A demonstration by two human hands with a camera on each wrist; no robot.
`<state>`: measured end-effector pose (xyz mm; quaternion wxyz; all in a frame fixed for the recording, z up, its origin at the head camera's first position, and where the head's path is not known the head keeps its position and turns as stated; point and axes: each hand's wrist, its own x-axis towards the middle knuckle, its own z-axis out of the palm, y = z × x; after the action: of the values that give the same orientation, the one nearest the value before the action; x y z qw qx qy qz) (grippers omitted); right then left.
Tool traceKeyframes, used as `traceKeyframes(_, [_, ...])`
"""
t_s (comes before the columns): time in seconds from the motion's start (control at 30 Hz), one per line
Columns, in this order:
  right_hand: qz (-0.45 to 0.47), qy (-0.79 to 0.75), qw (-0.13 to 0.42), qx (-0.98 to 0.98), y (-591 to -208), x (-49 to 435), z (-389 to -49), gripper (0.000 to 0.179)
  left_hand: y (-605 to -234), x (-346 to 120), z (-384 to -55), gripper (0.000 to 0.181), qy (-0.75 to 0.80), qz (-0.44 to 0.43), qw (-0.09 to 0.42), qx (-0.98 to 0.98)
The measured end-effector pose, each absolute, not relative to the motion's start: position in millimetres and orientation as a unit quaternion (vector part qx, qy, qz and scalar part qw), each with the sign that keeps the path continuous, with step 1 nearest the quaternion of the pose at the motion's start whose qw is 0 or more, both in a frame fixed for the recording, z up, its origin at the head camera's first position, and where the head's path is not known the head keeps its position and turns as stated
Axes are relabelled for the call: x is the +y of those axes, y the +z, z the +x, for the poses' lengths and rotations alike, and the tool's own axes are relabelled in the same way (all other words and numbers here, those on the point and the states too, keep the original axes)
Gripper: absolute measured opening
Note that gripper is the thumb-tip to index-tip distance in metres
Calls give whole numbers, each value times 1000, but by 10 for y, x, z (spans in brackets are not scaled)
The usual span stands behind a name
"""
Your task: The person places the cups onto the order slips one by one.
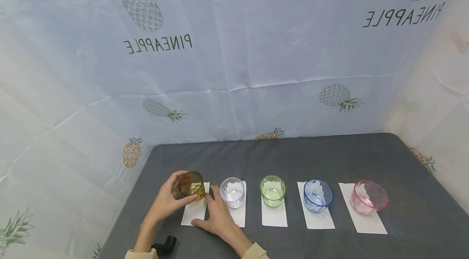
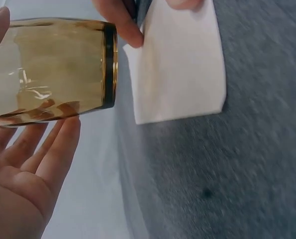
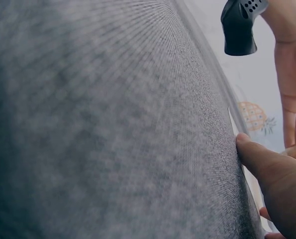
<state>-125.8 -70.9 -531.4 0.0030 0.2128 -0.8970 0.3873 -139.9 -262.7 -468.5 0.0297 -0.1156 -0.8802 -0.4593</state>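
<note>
My left hand [image 1: 165, 201] grips an amber glass cup [image 1: 192, 186] by its sides, thumb on one side and fingers on the other. In the left wrist view the amber cup [image 2: 58, 69] is raised off the table, its base apart from a folded white napkin [image 2: 182, 74]. My right hand [image 1: 220, 217] touches this leftmost napkin, thumb near its front edge and fingers spread toward its right side. The right thumb [image 3: 267, 167] lies low at the table surface in the right wrist view. Beside the right fingers stands a clear glass cup [image 1: 233, 194] on its own napkin.
Further right stand a green cup [image 1: 272, 192], a blue cup [image 1: 318, 197] and a pink cup [image 1: 369, 198], each on a white napkin. Dark grey cloth covers the table [image 1: 293, 157]. A pineapple-print curtain [image 1: 234, 47] hangs behind. A black device [image 1: 166, 246] sits at the left wrist.
</note>
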Motion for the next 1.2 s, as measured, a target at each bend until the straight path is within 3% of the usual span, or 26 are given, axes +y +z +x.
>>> traceKeyframes(0.77, [209, 387, 3, -898, -5299, -718, -1253, 87, -4762, -2740, -1368, 74, -483, -139, -45, -863])
traceKeyframes(1.2, [206, 385, -1, -900, -5289, -718, -1237, 87, -4796, -2749, -1367, 75, -488, -138, -58, -860])
